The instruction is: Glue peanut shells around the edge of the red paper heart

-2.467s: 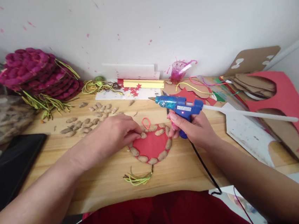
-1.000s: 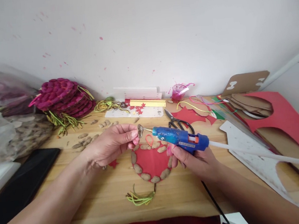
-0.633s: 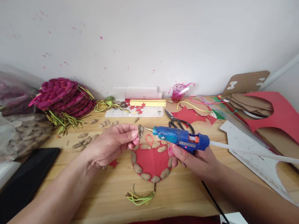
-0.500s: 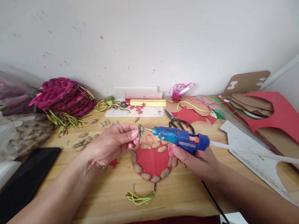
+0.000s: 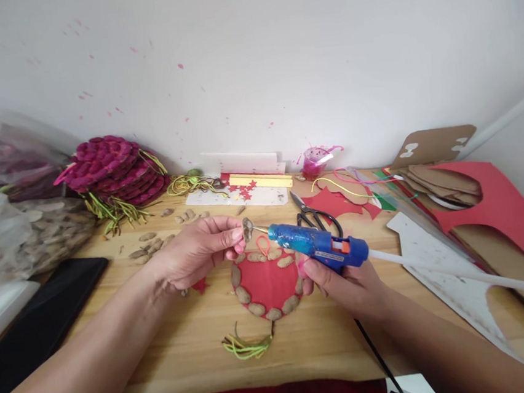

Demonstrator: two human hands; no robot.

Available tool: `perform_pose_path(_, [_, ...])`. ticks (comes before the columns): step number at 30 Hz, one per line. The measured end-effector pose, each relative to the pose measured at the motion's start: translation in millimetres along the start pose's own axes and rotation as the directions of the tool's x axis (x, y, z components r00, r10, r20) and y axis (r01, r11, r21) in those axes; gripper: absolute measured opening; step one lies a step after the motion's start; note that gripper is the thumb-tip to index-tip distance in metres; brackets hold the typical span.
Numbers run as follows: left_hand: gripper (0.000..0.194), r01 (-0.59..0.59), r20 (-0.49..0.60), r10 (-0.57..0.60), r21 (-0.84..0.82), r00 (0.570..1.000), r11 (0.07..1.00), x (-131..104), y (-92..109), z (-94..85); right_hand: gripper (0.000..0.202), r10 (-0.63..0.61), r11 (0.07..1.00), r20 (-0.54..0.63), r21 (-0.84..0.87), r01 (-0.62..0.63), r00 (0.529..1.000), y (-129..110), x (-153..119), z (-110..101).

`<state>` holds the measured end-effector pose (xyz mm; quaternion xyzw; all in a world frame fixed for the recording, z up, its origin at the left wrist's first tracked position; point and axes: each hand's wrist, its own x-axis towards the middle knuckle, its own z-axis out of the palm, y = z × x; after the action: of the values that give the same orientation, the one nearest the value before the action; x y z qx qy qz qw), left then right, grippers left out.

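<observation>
Between the fingertips of my left hand (image 5: 204, 248) is a peanut shell (image 5: 247, 229), held up above the table. My right hand (image 5: 344, 284) grips a blue hot glue gun (image 5: 315, 242), whose metal nozzle meets the shell or comes very close to it. A long white glue stick (image 5: 459, 276) sticks out of the gun's back. Below both hands lies a red round piece (image 5: 268, 282) edged with peanut shells, with an orange loop (image 5: 263, 244) at its top and a yellow-green tassel (image 5: 247, 346) at its bottom.
Loose peanuts (image 5: 149, 249) lie left, near a bag of peanuts (image 5: 57, 235) and a black phone-like slab (image 5: 47, 328). Black scissors (image 5: 314, 216), red paper scraps (image 5: 332, 202) and cardboard cut-outs (image 5: 441, 182) are behind and right. Purple stacked pieces (image 5: 111, 171) lean against the wall.
Hardly anything differs. Both hands keep the shell and the glue gun nozzle together, and the whole view has shifted very slightly.
</observation>
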<state>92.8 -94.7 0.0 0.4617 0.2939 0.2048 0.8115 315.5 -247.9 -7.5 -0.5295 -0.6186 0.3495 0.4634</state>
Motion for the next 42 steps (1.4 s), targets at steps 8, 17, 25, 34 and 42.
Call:
perform_pose_path(8, [0.031, -0.012, 0.006, 0.012, -0.019, 1.0, 1.0, -0.8, 1.3, 0.6, 0.035, 0.012, 1.0, -0.01, 0.001, -0.012, 1.0, 2.7, -1.3, 0.4])
perform_pose_path(17, [0.032, -0.016, 0.001, 0.016, -0.013, 1.0, 1.0, -0.6, 1.7, 0.5, 0.036, 0.023, 1.0, 0.023, 0.019, -0.024, 0.999, -0.3, -1.4, 0.3])
perform_pose_path(25, [0.032, -0.017, -0.018, 0.016, -0.018, 1.0, 1.0, -0.5, 2.1, 1.2, 0.037, 0.018, 1.0, 0.029, -0.009, -0.018, 0.999, -1.8, -0.3, 0.1])
perform_pose_path(34, [0.035, -0.015, -0.042, 0.015, 0.001, 0.999, 1.0, -1.9, 2.2, 1.0, 0.033, 0.014, 1.0, 0.049, 0.024, -0.015, 0.999, -2.7, -0.9, 0.4])
perform_pose_path(42, [0.037, -0.045, -0.074, 0.053, 0.111, 0.996, 0.993, -0.9, 1.2, 0.9, 0.03, -0.018, 0.999, 0.04, 0.052, 0.016, 0.999, -3.6, -1.4, 0.7])
